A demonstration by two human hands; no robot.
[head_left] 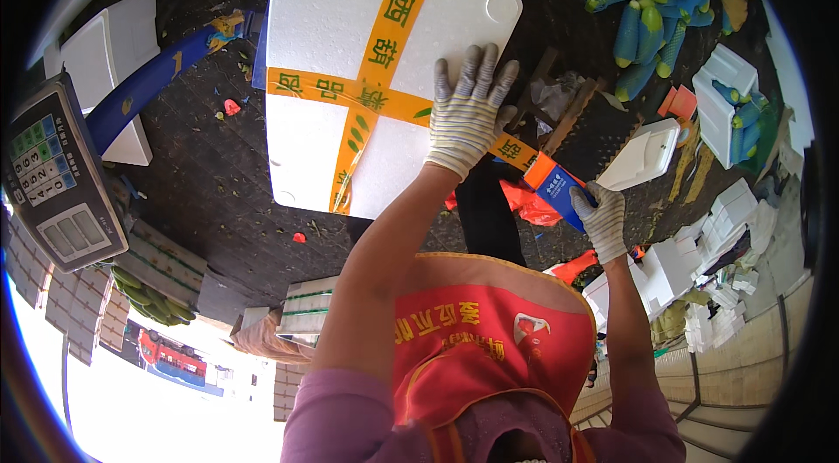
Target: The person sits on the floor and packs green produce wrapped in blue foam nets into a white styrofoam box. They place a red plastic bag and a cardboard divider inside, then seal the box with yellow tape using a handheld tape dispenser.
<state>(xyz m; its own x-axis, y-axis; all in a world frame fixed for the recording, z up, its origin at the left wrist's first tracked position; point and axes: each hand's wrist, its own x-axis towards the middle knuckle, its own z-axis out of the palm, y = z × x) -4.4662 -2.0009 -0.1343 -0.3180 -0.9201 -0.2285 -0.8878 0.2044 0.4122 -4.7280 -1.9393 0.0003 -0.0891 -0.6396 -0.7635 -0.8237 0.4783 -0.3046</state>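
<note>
A white foam box (308,153) lies in front of me, crossed by two bands of orange printed tape (389,31). My left hand (465,109), in a striped knit glove, presses flat on the box's right part with its fingers stretched out. To the right of the box, my right hand (601,217), gloved alike, grips a blue and orange tape dispenser (559,190). From the dispenser a strip of the tape runs back to the box's right edge, partly covered by my left hand.
At left stands a scale's keypad and display panel (63,175) on a blue post (144,96). Green gourds in blue nets (651,26) are heaped at far right. Near them sits an opened foam box (724,87). Red scraps (231,107) and leaf bits litter the dark floor.
</note>
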